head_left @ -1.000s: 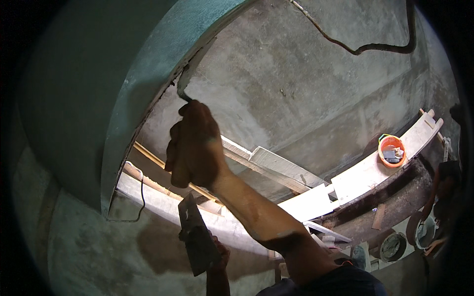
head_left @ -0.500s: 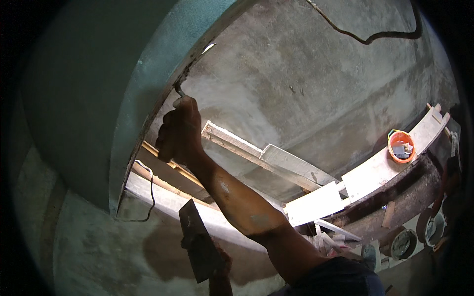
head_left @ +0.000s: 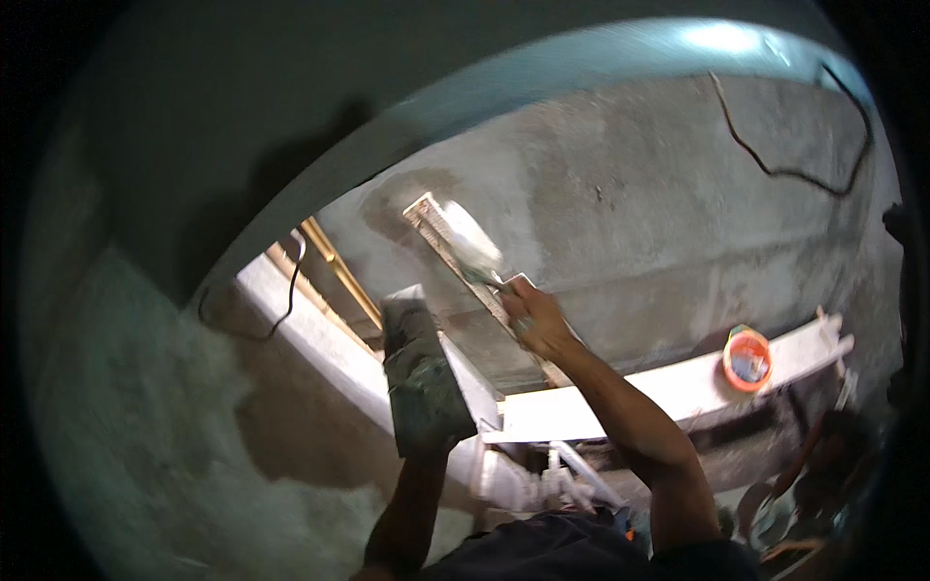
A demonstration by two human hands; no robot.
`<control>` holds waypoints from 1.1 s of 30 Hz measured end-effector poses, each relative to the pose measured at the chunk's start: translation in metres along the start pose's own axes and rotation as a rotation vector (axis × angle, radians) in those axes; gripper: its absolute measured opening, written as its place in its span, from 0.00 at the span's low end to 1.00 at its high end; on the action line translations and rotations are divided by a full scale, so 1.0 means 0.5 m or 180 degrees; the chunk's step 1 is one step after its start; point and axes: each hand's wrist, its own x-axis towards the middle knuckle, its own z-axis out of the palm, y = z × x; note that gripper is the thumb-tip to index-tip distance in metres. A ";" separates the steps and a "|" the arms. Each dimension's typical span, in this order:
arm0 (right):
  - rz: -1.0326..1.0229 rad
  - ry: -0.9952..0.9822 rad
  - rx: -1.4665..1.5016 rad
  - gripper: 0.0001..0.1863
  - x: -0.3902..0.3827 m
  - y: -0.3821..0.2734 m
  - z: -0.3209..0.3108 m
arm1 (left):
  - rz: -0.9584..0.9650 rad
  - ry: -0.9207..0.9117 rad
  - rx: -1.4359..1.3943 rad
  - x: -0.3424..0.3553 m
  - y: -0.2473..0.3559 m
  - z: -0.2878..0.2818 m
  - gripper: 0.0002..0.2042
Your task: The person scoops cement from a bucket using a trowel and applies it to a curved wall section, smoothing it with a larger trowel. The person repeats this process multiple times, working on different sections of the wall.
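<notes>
My left hand [head_left: 426, 449] holds a narrow rectangular plasterer's hawk [head_left: 395, 334] from below, its fingers mostly hidden. Wet grey mortar [head_left: 426, 387] lies on the hawk. My right hand [head_left: 536, 312] is closed round the handle of a trowel [head_left: 477, 254], held up and to the right of the hawk. The trowel's blade is blurred and shines white against a wooden plank behind it. Above both hands curves the blue-green edge of a beam [head_left: 542, 63], apart from the trowel.
A grey plastered wall [head_left: 659, 203] stands beyond, with a dark cable [head_left: 756, 155] hanging on it. An orange bucket [head_left: 747, 376] holding small things rests on a pale plank [head_left: 630, 389] at right. Bamboo poles [head_left: 339, 271] and a loose cable [head_left: 292, 289] are at left.
My right hand has come down and right with the trowel, away from the beam's underside. The hawk has risen and turned, showing its mortar. The whole view has swung round.
</notes>
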 end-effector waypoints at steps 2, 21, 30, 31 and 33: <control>-0.0512 -0.0061 -0.0907 0.17 -0.072 0.004 -0.059 | 0.0026 -0.0145 -0.0062 0.030 -0.016 0.011 0.26; -0.1721 0.0015 -0.3091 0.17 -0.233 -0.132 -0.295 | -0.0620 -0.0758 -0.0367 0.146 -0.153 0.056 0.27; -0.2002 0.0105 -0.3797 0.17 -0.187 -0.096 -0.323 | -0.1213 -0.0266 -0.0404 0.173 -0.191 0.025 0.25; -0.2159 0.0150 -0.3788 0.17 -0.178 -0.090 -0.328 | -0.1094 -0.0499 -0.0383 0.175 -0.196 0.022 0.25; -0.2250 0.0170 -0.3805 0.17 -0.159 -0.080 -0.336 | -0.0714 -0.0847 -0.0094 0.178 -0.205 0.018 0.25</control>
